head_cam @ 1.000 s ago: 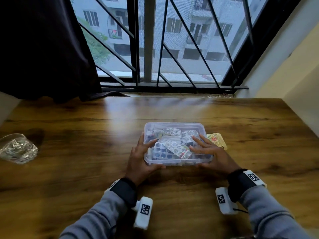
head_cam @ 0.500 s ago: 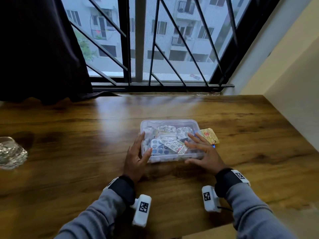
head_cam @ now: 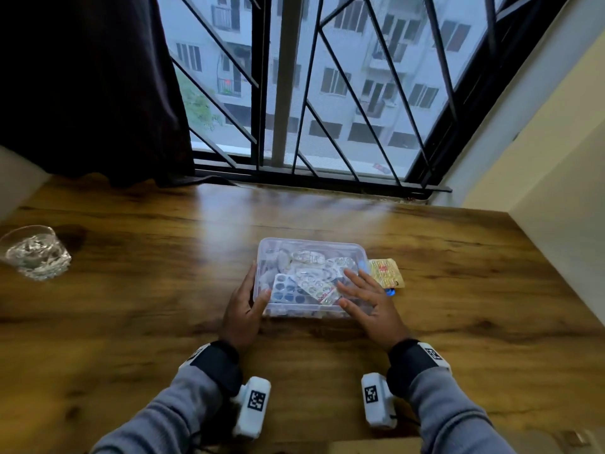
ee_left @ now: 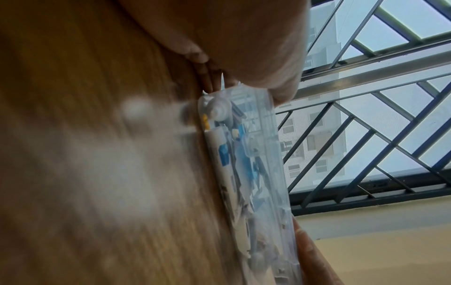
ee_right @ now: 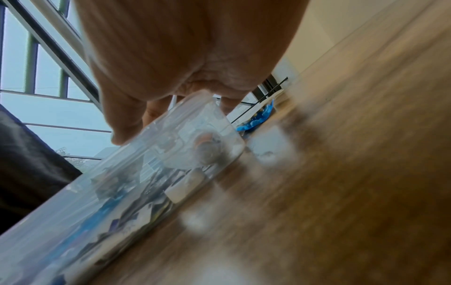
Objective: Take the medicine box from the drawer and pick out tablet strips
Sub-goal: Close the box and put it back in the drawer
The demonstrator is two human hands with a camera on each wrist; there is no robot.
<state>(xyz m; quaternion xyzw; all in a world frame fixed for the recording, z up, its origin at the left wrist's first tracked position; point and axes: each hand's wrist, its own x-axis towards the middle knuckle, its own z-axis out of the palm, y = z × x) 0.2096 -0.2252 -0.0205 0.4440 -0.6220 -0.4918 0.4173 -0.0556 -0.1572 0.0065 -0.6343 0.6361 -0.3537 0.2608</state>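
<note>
A clear plastic medicine box (head_cam: 311, 253) full of tablet strips (head_cam: 314, 283) stands on the wooden table (head_cam: 131, 322) in front of me. My left hand (head_cam: 252, 293) lies against its left end, fingers straight along the side and thumb at the front corner. My right hand (head_cam: 355, 290) rests on the box's right part with its fingers spread. In the left wrist view the box (ee_left: 249, 164) shows edge-on under my palm. The right wrist view has my thumb (ee_right: 124, 123) touching the top of the box (ee_right: 146, 164). A gold tablet strip (head_cam: 386, 273) lies just right of the box.
A small blue strip (head_cam: 389, 292) lies by the gold one, seen also as a blue strip (ee_right: 258, 119) past my fingers. A cut glass tumbler (head_cam: 34, 252) sits at the table's far left. A barred window (head_cam: 327, 93) and dark curtain (head_cam: 82, 77) stand behind; a wall runs along the right.
My fingers have straightened and spread from a closer hold on both ends of the box. The box has stayed in place. The head view has tipped upward.
</note>
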